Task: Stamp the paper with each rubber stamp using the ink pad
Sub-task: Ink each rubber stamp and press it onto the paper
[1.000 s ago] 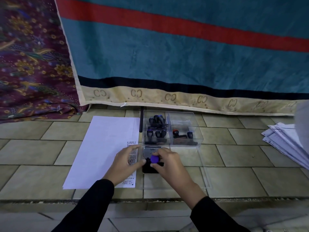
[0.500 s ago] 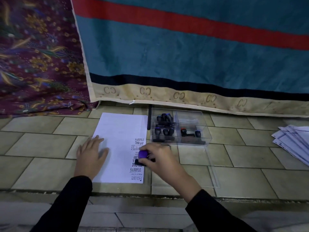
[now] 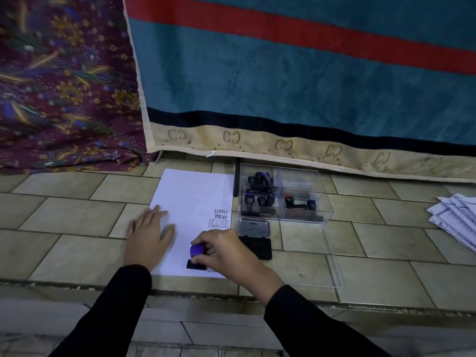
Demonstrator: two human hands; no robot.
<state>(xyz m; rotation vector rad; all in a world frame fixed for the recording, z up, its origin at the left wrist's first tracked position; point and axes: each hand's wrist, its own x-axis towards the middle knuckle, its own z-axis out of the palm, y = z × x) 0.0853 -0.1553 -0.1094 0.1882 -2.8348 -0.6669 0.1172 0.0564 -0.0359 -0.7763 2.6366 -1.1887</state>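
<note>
Fingers (image 3: 154, 215) of the left hand (image 3: 149, 238) lie spread and flat on the paper (image 3: 192, 197), pinning its left edge near the front left corner of the sheet, which rests on the tiled floor (image 3: 64, 215). To the right, the right hand (image 3: 226, 249) has its fingertips (image 3: 199, 239) pinched around the purple knob of the rubber stamp (image 3: 197, 251). Its dark base appears to sit on the paper close to the front right corner, directly under those fingertips, with its long axis running across the sheet, left to right. Printed marks such as SAMPLE and AIR MAIL line the right edge beyond the stamp. Judging by this, the coming move is a straight push down or lift up, and the right hand alone is placed for it. Just right of the paper's edge lies the open ink pad (image 3: 255, 238), near the right hand. Beyond the pad, a clear box (image 3: 283, 197) holds the other stamps (image 3: 258, 191).
</note>
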